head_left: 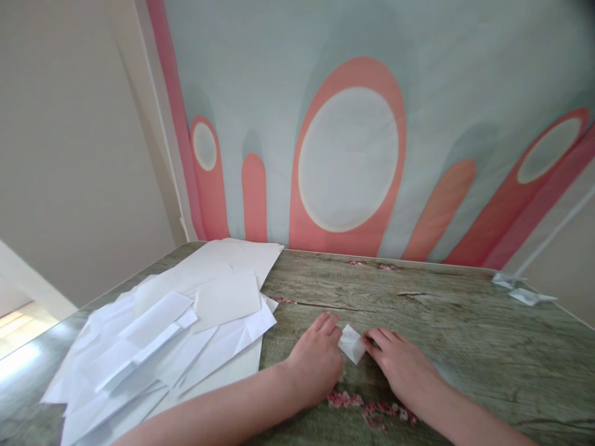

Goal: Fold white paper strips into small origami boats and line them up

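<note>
A small white folded paper lies on the wood-patterned table between my two hands, one corner pointing away from me. At its left edge, my left hand has its fingers bent together and holds that side, with the thumb hidden from view. My right hand pinches the right corner between thumb and curled fingers. Fold lines show on the paper's face, though its finer layers are too small to make out.
Loose and folded white paper sheets are heaped on the table's left, beside my left forearm. Two small folded paper pieces lie near the right edge. Behind the wood-grain tabletop rises a wall hanging with coral shapes.
</note>
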`<state>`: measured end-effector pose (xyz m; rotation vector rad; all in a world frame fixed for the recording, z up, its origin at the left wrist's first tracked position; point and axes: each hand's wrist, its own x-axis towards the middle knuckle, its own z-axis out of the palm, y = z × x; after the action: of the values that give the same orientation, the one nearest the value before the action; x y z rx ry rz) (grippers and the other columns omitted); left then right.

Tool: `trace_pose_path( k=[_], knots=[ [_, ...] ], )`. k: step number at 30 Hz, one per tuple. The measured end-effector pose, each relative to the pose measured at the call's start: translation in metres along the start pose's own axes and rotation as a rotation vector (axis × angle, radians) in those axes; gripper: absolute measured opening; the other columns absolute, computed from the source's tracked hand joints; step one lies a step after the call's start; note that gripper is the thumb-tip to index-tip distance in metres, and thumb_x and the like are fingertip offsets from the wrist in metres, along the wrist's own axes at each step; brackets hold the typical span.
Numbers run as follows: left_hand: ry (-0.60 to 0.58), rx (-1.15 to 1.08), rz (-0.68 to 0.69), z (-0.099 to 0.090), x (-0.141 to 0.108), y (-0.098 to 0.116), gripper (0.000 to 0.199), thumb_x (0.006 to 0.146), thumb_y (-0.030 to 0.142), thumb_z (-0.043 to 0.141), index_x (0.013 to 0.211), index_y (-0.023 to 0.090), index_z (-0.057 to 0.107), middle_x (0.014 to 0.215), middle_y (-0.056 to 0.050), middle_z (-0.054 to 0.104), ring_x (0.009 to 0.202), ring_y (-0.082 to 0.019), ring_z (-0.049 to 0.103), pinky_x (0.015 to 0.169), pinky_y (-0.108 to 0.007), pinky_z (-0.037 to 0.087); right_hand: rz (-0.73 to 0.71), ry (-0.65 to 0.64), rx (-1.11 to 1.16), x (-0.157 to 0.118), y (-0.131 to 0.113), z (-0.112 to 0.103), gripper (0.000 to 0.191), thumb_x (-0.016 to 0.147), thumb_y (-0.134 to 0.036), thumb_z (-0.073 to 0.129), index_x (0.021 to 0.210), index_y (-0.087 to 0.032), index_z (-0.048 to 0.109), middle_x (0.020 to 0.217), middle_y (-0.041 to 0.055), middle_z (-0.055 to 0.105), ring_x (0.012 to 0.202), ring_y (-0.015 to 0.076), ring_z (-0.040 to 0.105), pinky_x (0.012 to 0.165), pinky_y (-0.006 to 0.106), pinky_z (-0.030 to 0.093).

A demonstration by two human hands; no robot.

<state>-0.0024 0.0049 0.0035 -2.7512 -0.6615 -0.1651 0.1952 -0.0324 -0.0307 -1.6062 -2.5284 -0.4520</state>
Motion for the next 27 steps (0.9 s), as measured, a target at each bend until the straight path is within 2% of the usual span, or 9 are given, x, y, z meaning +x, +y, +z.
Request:
trace_pose_path(
  k=[3,6,9,15,22,27],
  knots=[
    [-0.03,-0.013,0.035,0.003,0.001,0.0,0.023,0.083,0.031,0.052,0.078,0.014,0.068,0.1,-0.013,0.06,0.111,-0.027,0.042,0.1,-0.041,0.021,-0.033,0.052,0.039,-0.001,0.004,0.003,0.027,0.079,-0.002,0.049,0.094,-0.018,0.064,0.092,0.0043,0.061,0.083,0.0192,0.056,0.072,0.032,0.044],
    [-0.085,-0.063,0.036,0.004,0.001,-0.002,0.021,0.083,0.026,0.051,0.076,0.012,0.065,0.091,-0.012,0.059,0.098,-0.025,0.049,0.088,-0.037,0.034,-0.088,0.11,0.079,-0.002,0.01,0.005,0.026,0.082,-0.003,0.046,0.094,-0.019,0.062,0.094,0.0036,0.06,0.084,0.0177,0.056,0.073,0.031,0.044],
    [-0.091,-0.143,0.012,0.003,0.001,-0.006,0.018,0.083,0.022,0.05,0.077,0.012,0.063,0.083,-0.009,0.057,0.085,-0.022,0.051,0.077,-0.034,0.04,-0.105,0.141,0.101,-0.002,0.012,0.005,0.026,0.084,-0.003,0.043,0.095,-0.018,0.061,0.095,0.0044,0.06,0.085,0.0179,0.056,0.073,0.032,0.045],
    [-0.008,-0.266,-0.063,0.005,0.0,-0.009,0.019,0.086,0.02,0.044,0.086,0.013,0.062,0.085,-0.007,0.057,0.087,-0.02,0.052,0.08,-0.031,0.041,-0.079,0.151,0.157,-0.002,0.01,0.006,0.022,0.086,-0.007,0.043,0.094,-0.019,0.06,0.096,0.0043,0.06,0.087,0.0181,0.056,0.075,0.033,0.047],
    [-0.013,-0.228,-0.022,0.008,0.0,-0.01,0.02,0.087,0.022,0.044,0.082,0.013,0.062,0.081,-0.007,0.057,0.084,-0.021,0.052,0.077,-0.033,0.041,-0.091,0.2,0.19,-0.002,0.011,0.007,0.022,0.086,-0.009,0.044,0.097,-0.019,0.06,0.097,0.0044,0.062,0.087,0.0175,0.057,0.075,0.032,0.047],
    [0.011,-0.28,-0.065,0.01,-0.001,-0.01,0.02,0.087,0.02,0.042,0.085,0.014,0.061,0.084,-0.007,0.058,0.086,-0.02,0.053,0.079,-0.032,0.042,-0.11,0.194,0.213,-0.001,0.011,0.006,0.023,0.087,-0.012,0.046,0.104,-0.019,0.058,0.102,0.0055,0.062,0.091,0.0187,0.056,0.079,0.034,0.045]
  ],
)
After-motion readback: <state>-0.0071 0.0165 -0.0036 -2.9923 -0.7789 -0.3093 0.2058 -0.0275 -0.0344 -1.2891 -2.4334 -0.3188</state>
